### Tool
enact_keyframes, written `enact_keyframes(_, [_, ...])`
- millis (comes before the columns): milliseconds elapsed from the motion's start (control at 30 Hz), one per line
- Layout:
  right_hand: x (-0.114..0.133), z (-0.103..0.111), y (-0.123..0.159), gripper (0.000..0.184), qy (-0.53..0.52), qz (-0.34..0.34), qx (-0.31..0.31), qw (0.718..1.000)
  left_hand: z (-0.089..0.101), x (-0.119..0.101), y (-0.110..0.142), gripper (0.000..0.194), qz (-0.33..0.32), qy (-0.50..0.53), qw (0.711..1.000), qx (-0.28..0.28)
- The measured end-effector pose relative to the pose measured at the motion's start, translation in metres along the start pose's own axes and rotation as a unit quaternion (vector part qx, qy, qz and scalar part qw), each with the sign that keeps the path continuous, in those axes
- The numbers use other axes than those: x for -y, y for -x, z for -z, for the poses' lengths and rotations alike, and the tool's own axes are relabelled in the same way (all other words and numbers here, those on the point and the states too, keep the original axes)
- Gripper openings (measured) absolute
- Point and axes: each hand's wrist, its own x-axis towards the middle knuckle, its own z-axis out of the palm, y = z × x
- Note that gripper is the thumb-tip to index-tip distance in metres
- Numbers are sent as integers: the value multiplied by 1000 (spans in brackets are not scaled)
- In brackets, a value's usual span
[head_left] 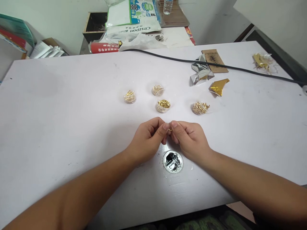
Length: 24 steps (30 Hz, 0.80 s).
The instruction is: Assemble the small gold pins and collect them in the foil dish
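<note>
My left hand (pixel 151 135) and my right hand (pixel 188 137) meet over the middle of the table, fingers pinched, with a tiny gold-coloured piece (pixel 170 129) between their fingertips. Its exact kind is too small to make out. Just below the hands a round disc (pixel 173 162) with a shiny silver and dark face lies flat on the table. Beyond the hands stand several small clear cups of gold-coloured pins: one at the left (pixel 129 97), one at the back (pixel 157 90), one in the middle (pixel 163 106) and one at the right (pixel 200 108).
A black cable (pixel 172 58) crosses the far side of the white table (pixel 72 127). Silver foil (pixel 202 77), gold foil (pixel 219 87), brown card (pixel 215 60) and a bag of gold-coloured bits (pixel 262 61) lie at the back right. Plastic packaging (pixel 134 28) and a bottle (pixel 168 6) are behind.
</note>
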Motion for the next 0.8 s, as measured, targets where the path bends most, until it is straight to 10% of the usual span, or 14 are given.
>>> enact_keyframes(800, [-2, -1, 0, 52, -17, 1, -21, 1000, 0, -1, -1, 40, 11, 9, 1000, 21])
